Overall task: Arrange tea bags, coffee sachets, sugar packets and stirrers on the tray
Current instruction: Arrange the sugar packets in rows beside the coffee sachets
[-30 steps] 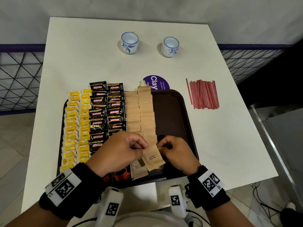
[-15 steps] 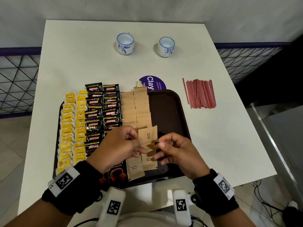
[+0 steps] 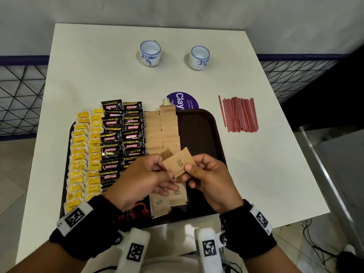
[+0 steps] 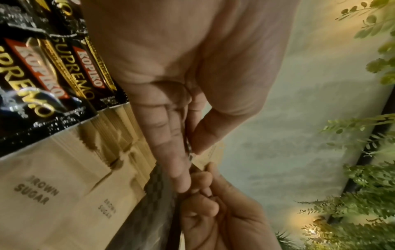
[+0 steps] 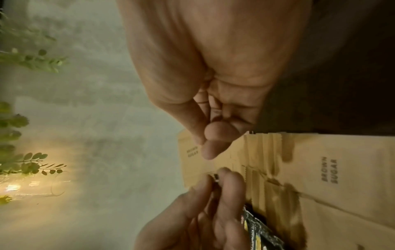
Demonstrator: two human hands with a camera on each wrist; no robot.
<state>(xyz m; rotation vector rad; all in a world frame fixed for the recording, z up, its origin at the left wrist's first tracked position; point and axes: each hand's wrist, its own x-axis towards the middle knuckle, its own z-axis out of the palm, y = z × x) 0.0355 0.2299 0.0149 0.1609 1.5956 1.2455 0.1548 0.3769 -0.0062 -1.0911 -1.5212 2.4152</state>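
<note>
Both hands hold one brown sugar packet [image 3: 178, 161] in the air over the near half of the dark tray [image 3: 199, 134]. My left hand [image 3: 162, 168] pinches its left edge and my right hand [image 3: 190, 168] pinches its right edge, thumb on top. The right wrist view shows that packet [image 5: 192, 162] under my right thumb. On the tray lie two columns of yellow tea bags [image 3: 80, 154], black coffee sachets [image 3: 118, 138] and two columns of sugar packets [image 3: 161, 131]. Red stirrers [image 3: 239, 115] lie on the table to the right of the tray.
Two blue-and-white cups [image 3: 150, 53] [image 3: 199, 57] stand at the far side of the white table [image 3: 256, 174]. A purple round sticker [image 3: 182, 101] sits just behind the tray. The tray's right third is bare. Railings and floor lie beyond the table edges.
The sugar packet has been lifted from low over the tray's near end. It has turned and is now spread face up between both hands.
</note>
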